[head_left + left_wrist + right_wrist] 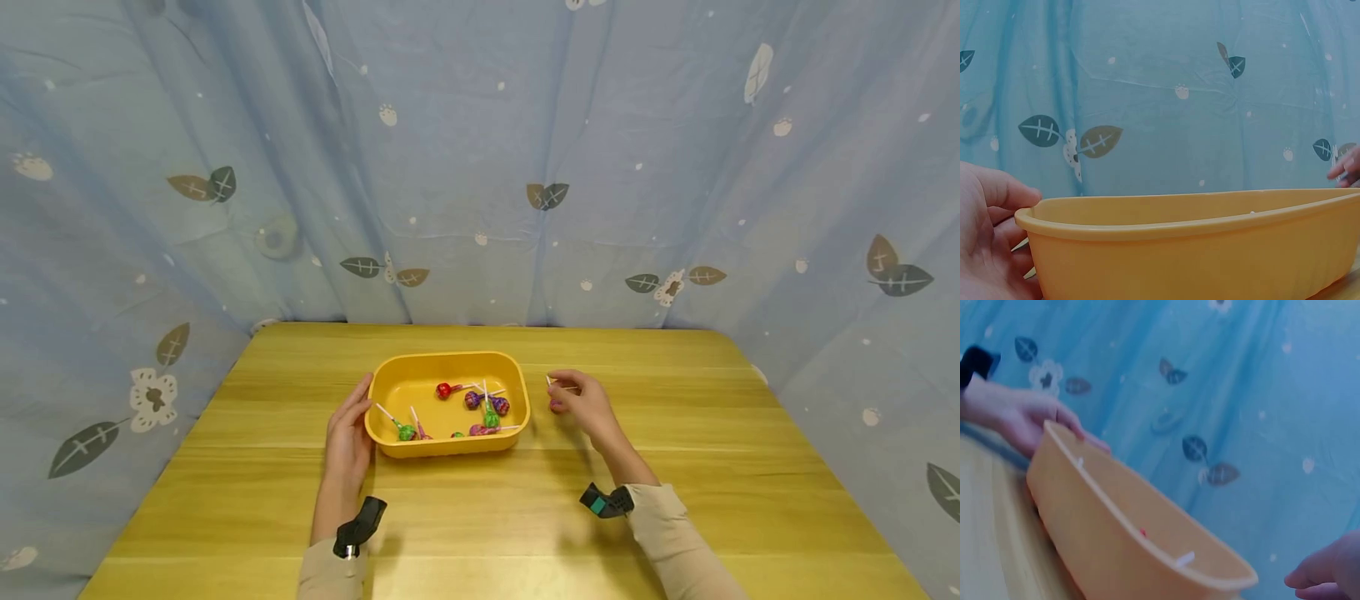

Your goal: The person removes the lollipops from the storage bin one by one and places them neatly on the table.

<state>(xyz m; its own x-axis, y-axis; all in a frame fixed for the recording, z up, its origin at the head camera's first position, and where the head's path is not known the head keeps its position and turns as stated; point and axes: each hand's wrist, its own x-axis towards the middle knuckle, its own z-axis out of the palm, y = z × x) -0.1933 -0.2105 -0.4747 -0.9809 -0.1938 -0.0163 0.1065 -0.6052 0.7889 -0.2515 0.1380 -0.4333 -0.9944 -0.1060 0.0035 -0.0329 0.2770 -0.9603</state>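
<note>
A yellow plastic box holds several wrapped lollipops, among them a red lollipop, green ones and purple ones. Against the box's left end rests my left hand, thumb at the rim and fingers along the outer wall. To the right of the box, my right hand has thumb and fingers together at a lollipop with a pink-purple wrapper. White sticks show by its fingertips, partly covered by the hand. The right wrist view shows only the fingers, beyond the box's near end.
Under everything is a wooden table with a yellowish grain. A blue curtain printed with leaves and flowers hangs behind it and at both sides. Black wrist devices sit at both cuffs.
</note>
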